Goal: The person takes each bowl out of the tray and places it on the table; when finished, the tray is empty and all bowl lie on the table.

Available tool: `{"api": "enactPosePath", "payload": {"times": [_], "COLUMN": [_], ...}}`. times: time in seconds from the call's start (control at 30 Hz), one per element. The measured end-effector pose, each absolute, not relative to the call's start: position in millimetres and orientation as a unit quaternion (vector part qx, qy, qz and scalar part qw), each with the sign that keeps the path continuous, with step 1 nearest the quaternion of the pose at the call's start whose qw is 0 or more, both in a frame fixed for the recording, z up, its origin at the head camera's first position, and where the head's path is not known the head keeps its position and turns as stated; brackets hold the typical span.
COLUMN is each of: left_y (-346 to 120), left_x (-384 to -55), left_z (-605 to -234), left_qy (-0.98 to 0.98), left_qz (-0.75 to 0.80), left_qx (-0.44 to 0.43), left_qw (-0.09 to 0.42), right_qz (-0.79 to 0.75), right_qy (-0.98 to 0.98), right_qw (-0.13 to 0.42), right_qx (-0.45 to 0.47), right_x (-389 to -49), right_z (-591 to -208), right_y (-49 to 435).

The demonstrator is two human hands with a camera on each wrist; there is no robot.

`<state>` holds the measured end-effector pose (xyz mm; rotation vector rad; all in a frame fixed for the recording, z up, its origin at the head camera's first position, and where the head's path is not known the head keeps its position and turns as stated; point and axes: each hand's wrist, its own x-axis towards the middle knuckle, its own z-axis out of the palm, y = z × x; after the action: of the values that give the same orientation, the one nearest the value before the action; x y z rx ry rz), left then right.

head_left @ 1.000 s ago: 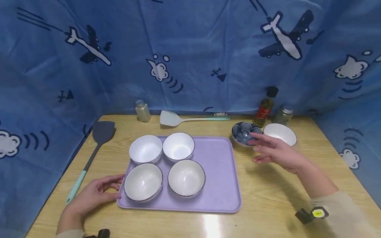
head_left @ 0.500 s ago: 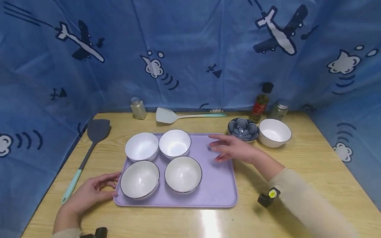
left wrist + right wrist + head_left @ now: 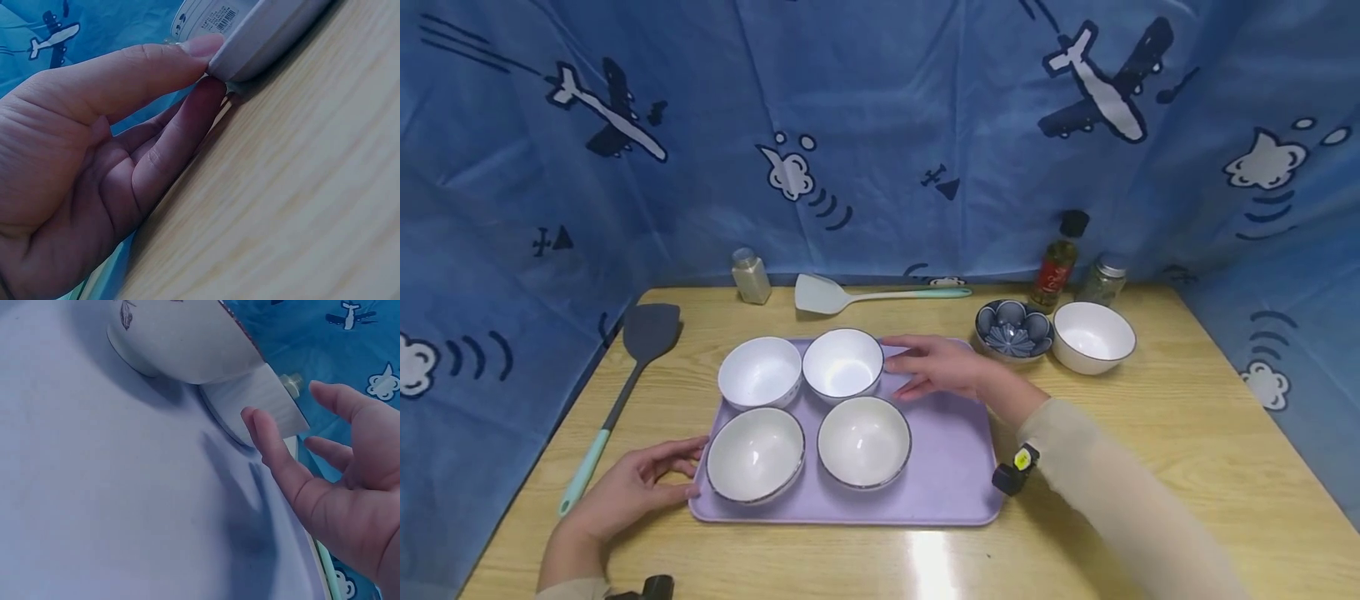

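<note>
Resting at 7 o'clock, left hand (image 3: 625, 492) touches the purple tray (image 3: 951, 467) corner, fingers relaxed, gripping nothing. Tray's long axis runs 9-to-3, mid-table, carrying four bowls. Right hand (image 3: 936, 367) spread open beside the far-right tray bowl (image 3: 842, 364) — holding nothing. Blue bowl (image 3: 1013, 327), white bowl (image 3: 1093, 335), bottles at 2 o'clock.

Upright white bowl (image 3: 842, 364) at lilac tray's (image 3: 951, 467) far edge
</note>
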<state>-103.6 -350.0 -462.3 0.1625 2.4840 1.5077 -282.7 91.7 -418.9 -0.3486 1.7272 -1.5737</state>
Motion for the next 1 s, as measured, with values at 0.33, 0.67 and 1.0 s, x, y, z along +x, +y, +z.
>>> {"api": "enactPosePath", "payload": {"times": [0.33, 0.67, 1.0], "left_y": [-348.8, -348.6, -350.7], "left_x": [-103.8, -101.7, -103.3], "left_z": [-459.1, -460.8, -462.5], "left_qy": [0.843, 0.839, 0.851], "left_qz": [0.522, 0.528, 0.51], "left_qx": [0.061, 0.05, 0.03], "left_qw": [0.114, 0.119, 0.121], "right_qz": [-0.631, -0.655, -0.669], "right_qy": [0.662, 0.648, 0.657], "right_qw": [0.382, 0.369, 0.324], "right_qx": [-0.134, -0.122, -0.125], "right_x": [-287.3, -281.4, -280.6], "right_z": [-426.6, -428.9, -424.4], "right_y": [68.0, 58.8, 61.5]}}
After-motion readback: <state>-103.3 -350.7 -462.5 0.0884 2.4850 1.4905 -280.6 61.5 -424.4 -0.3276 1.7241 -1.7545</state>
